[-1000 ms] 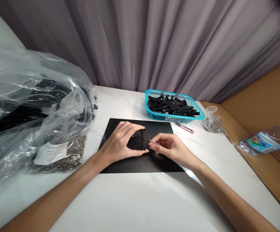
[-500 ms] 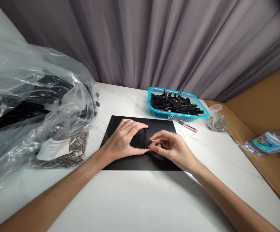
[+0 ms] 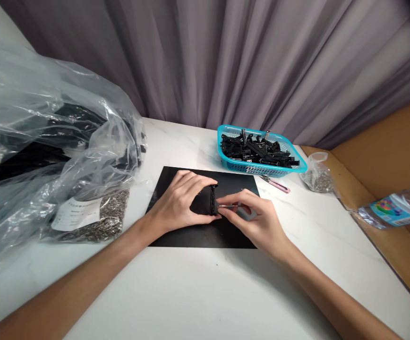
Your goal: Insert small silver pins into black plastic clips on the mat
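Observation:
Between the thumb and fingers of my left hand (image 3: 178, 200) a narrow black plastic part (image 3: 212, 200) is gripped by its two ends. It stands upright over a black mat (image 3: 191, 236). Close on its right side, my right hand (image 3: 258, 215) pinches a thin metal pin (image 3: 229, 206), which points left at the part. Whether the pin's tip touches the part or enters it I cannot tell. A few tiny bright bits lie on the mat.
Behind the mat is a blue basket (image 3: 261, 169) of black parts, with a pink-handled cutter (image 3: 279, 186) before it. Left are a bag of metal pins (image 3: 109, 219) and large plastic bags (image 3: 49, 85). Right are a small bag (image 3: 320, 179), a bottle (image 3: 392, 209) and cardboard (image 3: 389, 141).
My right hand has turned slightly, and the pin is now more level and nearer the black part. My left hand keeps its hold. The view has shifted a little.

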Tool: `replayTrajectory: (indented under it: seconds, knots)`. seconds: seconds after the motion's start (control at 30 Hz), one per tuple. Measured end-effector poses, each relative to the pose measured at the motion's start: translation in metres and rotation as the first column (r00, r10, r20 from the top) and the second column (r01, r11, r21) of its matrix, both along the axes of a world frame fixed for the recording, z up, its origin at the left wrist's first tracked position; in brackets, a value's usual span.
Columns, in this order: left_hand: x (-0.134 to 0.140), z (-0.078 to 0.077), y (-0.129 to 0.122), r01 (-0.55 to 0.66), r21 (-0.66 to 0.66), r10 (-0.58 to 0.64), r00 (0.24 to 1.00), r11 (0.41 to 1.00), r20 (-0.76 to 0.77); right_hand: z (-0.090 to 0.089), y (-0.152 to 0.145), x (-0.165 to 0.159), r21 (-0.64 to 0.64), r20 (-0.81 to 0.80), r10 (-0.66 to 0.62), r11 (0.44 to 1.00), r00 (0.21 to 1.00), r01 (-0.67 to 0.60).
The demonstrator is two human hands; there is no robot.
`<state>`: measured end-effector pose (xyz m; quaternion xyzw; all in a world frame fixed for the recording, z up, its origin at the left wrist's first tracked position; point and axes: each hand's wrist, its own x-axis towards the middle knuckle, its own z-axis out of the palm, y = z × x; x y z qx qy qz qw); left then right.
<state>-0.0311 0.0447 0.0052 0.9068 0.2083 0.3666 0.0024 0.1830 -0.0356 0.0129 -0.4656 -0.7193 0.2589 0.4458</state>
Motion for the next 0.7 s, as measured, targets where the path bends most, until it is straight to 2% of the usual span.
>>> replayTrajectory:
  seconds: [0.27, 0.43, 0.7]
  knots:
    - [0.001, 0.000, 0.001, -0.008, 0.022, 0.008, 1.000, 1.000, -0.013, -0.007, -0.003, -0.009, -0.153, -0.194, -0.033, 0.988, 0.981, 0.003]
    - [0.001, 0.001, 0.000, -0.020, 0.012, 0.020, 1.000, 1.000, -0.016, -0.008, 0.000, -0.010, -0.257, -0.262, -0.023, 0.965, 0.965, -0.047]
    - [0.001, -0.001, 0.002, -0.020, 0.004, 0.020, 1.000, 1.000, -0.003, -0.012, 0.001, -0.014, -0.277, -0.356, -0.052, 0.960, 0.933, -0.052]
